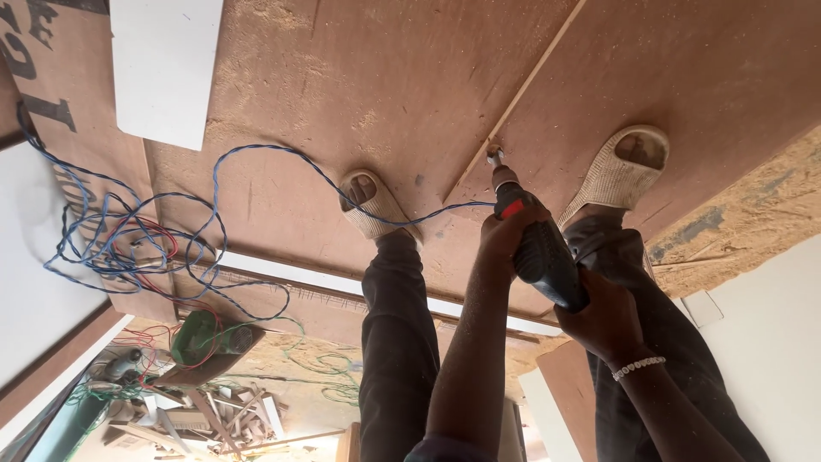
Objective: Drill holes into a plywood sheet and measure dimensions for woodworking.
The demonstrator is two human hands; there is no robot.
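The left hand (511, 233) wraps tightly round the front of the power drill (534, 244); the right hand (603, 321), at five o'clock from it, clasps the drill's rear grip. The drill bit (494, 157) meets the brown board (376, 94) at eleven o'clock. Sandalled feet flank it, left sandal (369, 204) at nine, right sandal (623, 167) at two. A blue cable (256, 162) trails off towards nine.

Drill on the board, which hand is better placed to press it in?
Probably the right hand: it wraps the rear of the drill, in line with the bit on the board. The left hand clasps the front, steadying.
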